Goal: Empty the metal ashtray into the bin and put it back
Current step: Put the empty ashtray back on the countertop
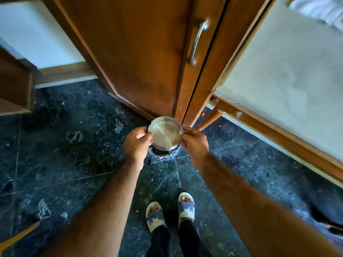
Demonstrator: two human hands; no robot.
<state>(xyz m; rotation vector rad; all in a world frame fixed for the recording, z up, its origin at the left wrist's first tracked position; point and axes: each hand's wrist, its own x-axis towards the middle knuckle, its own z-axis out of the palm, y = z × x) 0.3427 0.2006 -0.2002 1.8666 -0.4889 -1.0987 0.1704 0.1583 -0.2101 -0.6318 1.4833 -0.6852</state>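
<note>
Metal ashtray [165, 133] sits at frame centre, held up in the air by both hands, just in front of the bottom corner of the wooden cabinet door [141, 58]. Directly under it, mostly hidden by the dish and the hands, is a dark round rim, probably the bin [163, 157], though only a sliver shows, so hedge that.

Progress: ashtray is picked up and positioned over the bin. Its inside faces the camera and looks bare and shiny, with only a faint brownish smear, no butts or ash piles visible. Judgement: dumping is either done or nearly done; what is left is carrying it back and setting it down. No return spot is in frame.

Grip: left hand [136, 143] at the left edge of the dish, thumb and fingertips [142, 134] pinching the rim, other fingers curled. Right hand [194, 143] at the right edge, fingers [187, 131] closed on the rim from that side. The ashtray lies between the two hands, rim in contact with both, tilted slightly toward the camera.

Below, lower centre: two feet in sandals [170, 212] on the dark marble floor [74, 145].
</note>
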